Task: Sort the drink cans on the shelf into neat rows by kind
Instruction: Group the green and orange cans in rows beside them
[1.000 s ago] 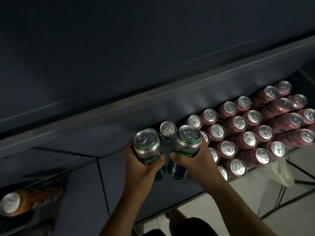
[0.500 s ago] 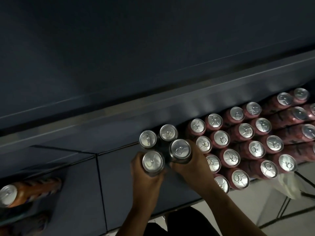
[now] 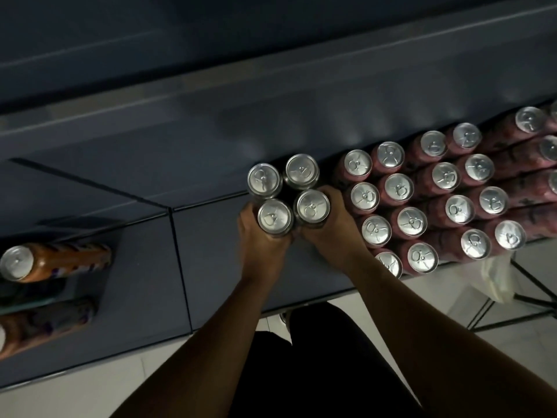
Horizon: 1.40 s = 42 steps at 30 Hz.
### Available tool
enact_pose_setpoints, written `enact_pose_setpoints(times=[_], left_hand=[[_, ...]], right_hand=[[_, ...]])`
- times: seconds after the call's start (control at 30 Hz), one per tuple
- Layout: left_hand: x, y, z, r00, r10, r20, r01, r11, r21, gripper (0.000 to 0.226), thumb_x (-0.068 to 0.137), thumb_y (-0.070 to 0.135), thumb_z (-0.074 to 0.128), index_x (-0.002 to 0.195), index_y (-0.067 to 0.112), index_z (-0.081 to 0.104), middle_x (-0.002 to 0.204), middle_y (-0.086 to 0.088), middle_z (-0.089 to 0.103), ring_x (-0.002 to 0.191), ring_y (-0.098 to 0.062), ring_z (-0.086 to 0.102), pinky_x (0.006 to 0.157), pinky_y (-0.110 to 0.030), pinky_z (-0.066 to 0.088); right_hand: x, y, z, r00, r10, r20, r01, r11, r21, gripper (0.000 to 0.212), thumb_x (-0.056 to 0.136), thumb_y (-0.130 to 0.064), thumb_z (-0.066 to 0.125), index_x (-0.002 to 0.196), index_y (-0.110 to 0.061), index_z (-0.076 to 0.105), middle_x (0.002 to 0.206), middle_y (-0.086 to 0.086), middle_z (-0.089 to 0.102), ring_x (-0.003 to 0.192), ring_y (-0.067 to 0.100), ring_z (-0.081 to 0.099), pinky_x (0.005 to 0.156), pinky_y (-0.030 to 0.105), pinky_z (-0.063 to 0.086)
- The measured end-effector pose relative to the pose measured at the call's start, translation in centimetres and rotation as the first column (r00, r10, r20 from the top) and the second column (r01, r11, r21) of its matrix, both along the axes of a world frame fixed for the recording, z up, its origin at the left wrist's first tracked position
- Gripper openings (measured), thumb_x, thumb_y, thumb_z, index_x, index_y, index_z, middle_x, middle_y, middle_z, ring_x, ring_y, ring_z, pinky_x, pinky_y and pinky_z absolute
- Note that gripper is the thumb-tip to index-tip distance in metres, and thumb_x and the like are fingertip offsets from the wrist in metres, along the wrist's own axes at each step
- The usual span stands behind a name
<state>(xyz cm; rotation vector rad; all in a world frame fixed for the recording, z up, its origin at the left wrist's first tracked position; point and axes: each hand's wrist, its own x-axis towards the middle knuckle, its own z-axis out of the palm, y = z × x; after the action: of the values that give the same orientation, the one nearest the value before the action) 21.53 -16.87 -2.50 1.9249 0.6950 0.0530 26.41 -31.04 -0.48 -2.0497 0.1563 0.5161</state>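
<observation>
Four dark cans [image 3: 264, 180] are standing in a square at the middle. At least nineteen pink cans [image 3: 411, 221] are showing their tops at the right, some being cut by the edge. Two orange cans [image 3: 60, 262] are showing at the left.

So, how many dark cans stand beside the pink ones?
4, in a square: back left can, back right can, front left can in the left hand, front right can in the right hand.

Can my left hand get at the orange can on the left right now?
Probably not yet: the left hand grips a front can, so it is full. Nothing stands between it and the orange can, which sits well off to the side.
</observation>
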Motion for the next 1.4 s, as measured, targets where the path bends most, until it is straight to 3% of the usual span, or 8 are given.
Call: enact_pose_setpoints(times=[0.17,0.3,0.43,0.6,0.8,1.03,1.2,1.4], left_hand=[[-0.2,1.0,0.9,0.995,-0.09,-0.04,0.088,0.994,-0.067,0.082,0.06,0.024,0.097,0.124,0.032,0.047,0.12,0.008,0.063,0.106,-0.004,0.063,0.084,-0.028,0.053],[-1.2,2.2,2.8,0.978,-0.181,-0.104,0.182,0.983,0.001,0.087,0.072,0.035,0.092,0.143,0.03,0.043,0.135,0.013,0.053,0.118,-0.004,0.051,0.088,-0.019,0.044],[-2.4,4.0,5.6,0.949,-0.248,-0.192,0.291,0.927,0.239,0.082,0.086,0.04,0.078,0.154,0.028,0.033,0.156,0.005,0.043,0.14,-0.021,0.042,0.11,-0.041,0.039],[-4.0,7.0,9.4,0.928,-0.272,-0.253,0.365,0.791,0.49,0.068,0.094,0.043,0.065,0.149,0.033,0.027,0.158,0.004,0.037,0.141,-0.031,0.038,0.116,-0.061,0.03],[-6.6,11.2,12.2,0.915,-0.163,-0.369,0.377,0.67,0.64,0.064,0.101,0.052,0.048,0.155,0.032,0.021,0.166,-0.001,0.017,0.151,-0.036,0.017,0.122,-0.062,0.014],[-11.6,16.8,14.8,0.916,0.033,-0.401,0.276,0.674,0.685,0.065,0.102,0.055,0.043,0.158,0.032,0.017,0.168,-0.002,0.007,0.154,-0.04,0.008,0.123,-0.063,0.012],[-16.0,23.4,14.9,0.919,0.108,-0.38,0.205,0.691,0.693,0.065,0.099,0.053,0.05,0.154,0.031,0.023,0.166,-0.002,0.013,0.152,-0.041,0.012,0.122,-0.063,0.015],[-21.4,32.8,14.5,0.914,0.101,-0.394,0.206,0.72,0.662,0.067,0.098,0.048,0.053,0.156,0.029,0.023,0.168,-0.003,0.013,0.153,-0.041,0.011,0.122,-0.059,0.017]], right_hand=[[0.0,0.4,1.1,1.0,0.014,0.016,-0.013,1.0,-0.021,0.088,0.062,-0.03,0.089,0.137,-0.028,0.043,0.126,-0.007,0.064,0.117,0.016,0.062,0.099,0.047,0.051],[-0.8,1.1,3.6,0.994,0.066,0.089,-0.056,0.992,-0.109,0.089,0.071,-0.038,0.083,0.147,-0.029,0.038,0.147,-0.006,0.048,0.133,0.018,0.051,0.101,0.047,0.05],[-1.5,2.0,6.2,0.961,0.21,0.181,-0.146,0.939,-0.312,0.084,0.086,-0.039,0.071,0.156,-0.022,0.028,0.166,0.003,0.025,0.152,0.025,0.027,0.111,0.049,0.042],[-1.9,4.6,8.9,0.885,0.43,0.178,-0.293,0.812,-0.504,0.071,0.094,-0.046,0.057,0.154,-0.025,0.028,0.168,0.002,0.021,0.154,0.028,0.021,0.116,0.05,0.035],[-3.0,10.1,11.3,0.791,0.591,0.159,-0.399,0.695,-0.598,0.072,0.093,-0.051,0.048,0.156,-0.025,0.026,0.166,0.0,0.024,0.152,0.03,0.022,0.115,0.05,0.035],[-5.9,18.5,13.3,0.625,0.775,0.091,-0.566,0.53,-0.631,0.071,0.1,-0.051,0.045,0.16,-0.029,0.014,0.17,0.002,0.011,0.154,0.031,0.016,0.119,0.048,0.026],[-9.8,25.8,13.8,0.575,0.809,0.121,-0.595,0.515,-0.617,0.067,0.101,-0.052,0.044,0.159,-0.028,0.02,0.169,0.0,0.016,0.153,0.028,0.022,0.117,0.046,0.032],[-15.8,35.1,13.6,0.627,0.772,0.103,-0.586,0.555,-0.591,0.061,0.101,-0.053,0.045,0.154,-0.028,0.03,0.164,-0.001,0.028,0.144,0.027,0.038,0.105,0.043,0.042]])
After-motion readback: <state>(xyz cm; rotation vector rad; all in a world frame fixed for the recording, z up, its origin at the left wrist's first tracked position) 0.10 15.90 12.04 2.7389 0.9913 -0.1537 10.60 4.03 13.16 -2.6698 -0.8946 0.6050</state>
